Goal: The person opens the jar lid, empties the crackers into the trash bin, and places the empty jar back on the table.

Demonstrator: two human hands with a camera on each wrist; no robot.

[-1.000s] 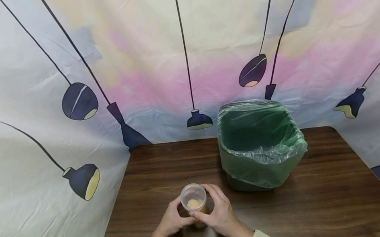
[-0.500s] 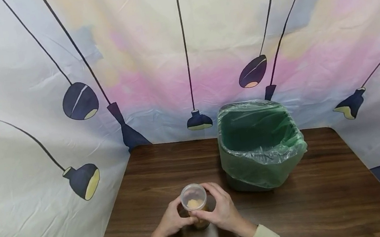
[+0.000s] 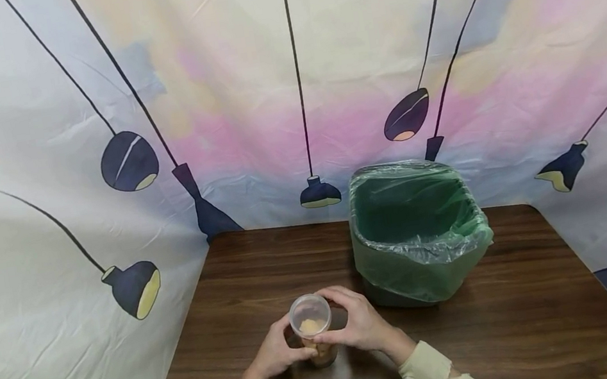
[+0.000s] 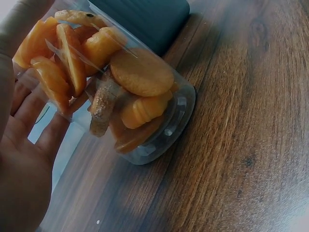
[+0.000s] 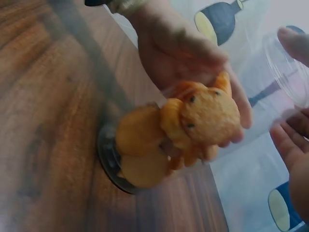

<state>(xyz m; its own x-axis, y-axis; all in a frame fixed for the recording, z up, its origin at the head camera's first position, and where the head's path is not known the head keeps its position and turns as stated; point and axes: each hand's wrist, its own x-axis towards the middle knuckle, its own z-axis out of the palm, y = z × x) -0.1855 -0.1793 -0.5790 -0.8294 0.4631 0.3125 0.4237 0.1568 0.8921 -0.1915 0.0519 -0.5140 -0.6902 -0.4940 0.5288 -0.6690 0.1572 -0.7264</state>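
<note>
A clear plastic jar (image 3: 324,356) stands upright on the wooden table, partly filled with orange-brown crackers. Through its wall the left wrist view shows round and ridged crackers (image 4: 141,72), some with dark specks. My left hand (image 3: 270,351) grips the jar's side, thumb in front and fingers round the far left. My right hand (image 3: 362,325) holds the translucent lid (image 3: 309,310) at the top, thumb at its near edge and fingertips at its far right edge. From the right wrist view, the right fingers (image 5: 289,145) sit at the ribbed rim, above the left hand.
Behind and to the right of the jar stands a bin (image 3: 396,267) lined with a green plastic bag, its mouth facing up. A cloth backdrop (image 3: 243,94) printed with hanging lamps surrounds the brown table (image 3: 267,266) at the back and sides.
My right hand has turned about the lid, its wrist and sleeve swinging outward to the right. The left hand and the jar have stayed nearly in place.
</note>
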